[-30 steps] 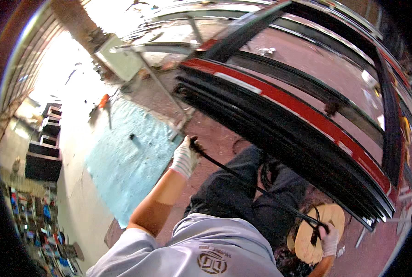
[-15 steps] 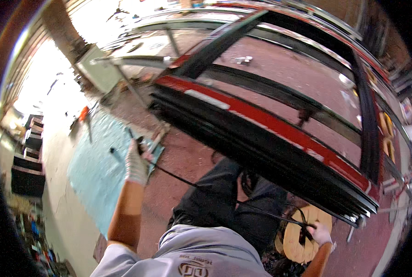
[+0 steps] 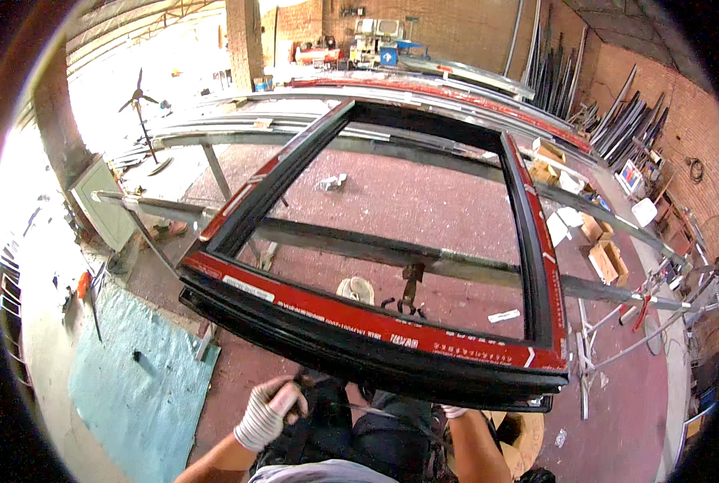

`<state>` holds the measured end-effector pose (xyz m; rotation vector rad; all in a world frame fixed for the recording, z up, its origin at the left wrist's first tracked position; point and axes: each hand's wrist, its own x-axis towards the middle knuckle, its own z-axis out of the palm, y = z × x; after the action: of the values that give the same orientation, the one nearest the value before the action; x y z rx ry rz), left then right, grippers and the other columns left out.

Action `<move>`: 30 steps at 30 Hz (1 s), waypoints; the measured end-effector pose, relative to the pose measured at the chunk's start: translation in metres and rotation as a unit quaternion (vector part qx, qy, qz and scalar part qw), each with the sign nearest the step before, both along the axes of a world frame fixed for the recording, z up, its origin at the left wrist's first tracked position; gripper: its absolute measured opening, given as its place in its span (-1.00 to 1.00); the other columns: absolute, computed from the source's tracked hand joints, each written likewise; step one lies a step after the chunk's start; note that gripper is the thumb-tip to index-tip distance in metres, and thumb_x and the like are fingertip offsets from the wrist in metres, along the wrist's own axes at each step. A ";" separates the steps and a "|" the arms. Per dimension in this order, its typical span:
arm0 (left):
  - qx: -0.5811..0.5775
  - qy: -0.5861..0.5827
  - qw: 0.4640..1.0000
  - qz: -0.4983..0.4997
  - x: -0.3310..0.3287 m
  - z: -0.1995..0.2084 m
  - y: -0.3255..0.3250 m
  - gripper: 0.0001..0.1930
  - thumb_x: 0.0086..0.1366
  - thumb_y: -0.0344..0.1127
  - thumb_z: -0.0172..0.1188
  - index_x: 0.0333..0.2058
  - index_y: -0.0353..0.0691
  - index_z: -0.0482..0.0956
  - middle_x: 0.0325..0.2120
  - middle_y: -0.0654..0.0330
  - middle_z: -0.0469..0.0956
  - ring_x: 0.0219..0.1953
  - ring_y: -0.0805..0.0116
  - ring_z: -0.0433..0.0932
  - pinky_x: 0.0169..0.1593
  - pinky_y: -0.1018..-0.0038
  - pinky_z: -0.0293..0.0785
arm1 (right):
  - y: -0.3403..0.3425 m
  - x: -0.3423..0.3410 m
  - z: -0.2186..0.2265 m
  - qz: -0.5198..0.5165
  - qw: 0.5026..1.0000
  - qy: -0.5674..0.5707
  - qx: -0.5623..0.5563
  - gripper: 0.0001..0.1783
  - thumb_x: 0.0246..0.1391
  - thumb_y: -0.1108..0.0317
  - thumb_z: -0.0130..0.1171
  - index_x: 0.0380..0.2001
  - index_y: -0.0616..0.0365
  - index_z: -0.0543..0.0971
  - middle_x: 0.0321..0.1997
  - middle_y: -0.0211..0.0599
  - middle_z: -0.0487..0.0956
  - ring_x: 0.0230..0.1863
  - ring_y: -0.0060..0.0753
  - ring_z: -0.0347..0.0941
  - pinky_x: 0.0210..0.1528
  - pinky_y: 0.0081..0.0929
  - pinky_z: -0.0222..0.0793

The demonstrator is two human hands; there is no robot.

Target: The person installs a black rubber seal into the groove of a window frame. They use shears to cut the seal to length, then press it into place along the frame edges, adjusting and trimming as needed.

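In front of me a large black window frame (image 3: 375, 372) with red protective film (image 3: 351, 318) along its faces rests across metal rails. My left hand (image 3: 272, 410), in a white striped glove, is closed with its fingers curled on a thin black cord-like strip (image 3: 374, 411), just below the frame's near left side. That strip runs across my dark trousers toward the right. Beneath the frame's near edge is my right hand (image 3: 454, 411); only a bit of its white glove shows, and its fingers are hidden.
A grey support rail (image 3: 464, 264) passes under the frame, with a clamp-like metal piece (image 3: 410, 288) on it. On the floor at left lies a light blue sheet (image 3: 130, 378). A round tan spool (image 3: 527, 439) stands by my right forearm. Open cardboard boxes (image 3: 609, 262) are at right.
My left hand has come down and inward from over the blue sheet. The right hand has moved left, under the frame's edge. My view has tilted up, showing more of the workshop.
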<state>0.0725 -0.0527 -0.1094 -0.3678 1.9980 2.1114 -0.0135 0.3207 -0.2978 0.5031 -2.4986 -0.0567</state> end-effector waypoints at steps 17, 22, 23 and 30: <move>0.039 -0.012 0.991 -0.128 0.011 0.001 0.031 -0.64 0.44 -0.44 -0.02 0.17 -0.31 0.44 -0.47 0.32 0.56 -0.56 0.67 0.29 -0.46 0.67 0.28 | -0.118 -0.041 -0.009 -0.026 0.965 -0.146 -0.215 -0.69 0.13 0.23 0.21 -0.14 0.18 0.52 -0.23 -0.25 0.53 -0.24 -0.31 0.45 -0.18 -0.30 0.36; 0.063 -0.019 0.987 -0.149 0.012 0.000 0.032 -0.71 0.45 -0.42 -0.01 0.08 -0.36 0.47 -0.43 0.30 0.56 -0.48 0.67 0.35 -0.41 0.66 0.32 | -0.115 -0.055 0.001 -0.018 0.955 -0.141 -0.260 -0.73 0.09 0.27 0.28 -0.20 0.16 0.53 -0.30 -0.34 0.52 -0.31 -0.42 0.43 -0.25 -0.41 0.34; 0.038 -0.005 0.988 -0.152 0.013 0.001 0.032 -0.71 0.45 -0.41 0.00 0.07 -0.36 0.48 -0.44 0.31 0.55 -0.47 0.68 0.35 -0.40 0.66 0.33 | -0.114 -0.056 0.002 -0.016 0.951 -0.142 -0.272 -0.73 0.08 0.28 0.30 -0.21 0.16 0.53 -0.31 -0.36 0.52 -0.32 -0.44 0.43 -0.26 -0.44 0.34; -0.043 -0.012 0.987 -0.155 0.016 0.026 0.036 -0.70 0.41 -0.32 0.16 -0.01 -0.42 0.59 -0.32 0.24 0.62 -0.24 0.59 0.47 -0.10 0.59 0.46 | -0.096 0.011 0.039 0.042 0.844 -0.271 -0.461 -0.75 0.03 0.33 0.40 -0.29 0.13 0.54 -0.41 -0.49 0.51 -0.42 -0.60 0.40 -0.35 -0.59 0.31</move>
<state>0.0887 -0.0170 -0.0835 -0.0853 1.9882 1.8278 -0.0027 0.2246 -0.2584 0.2106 -2.6081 1.4274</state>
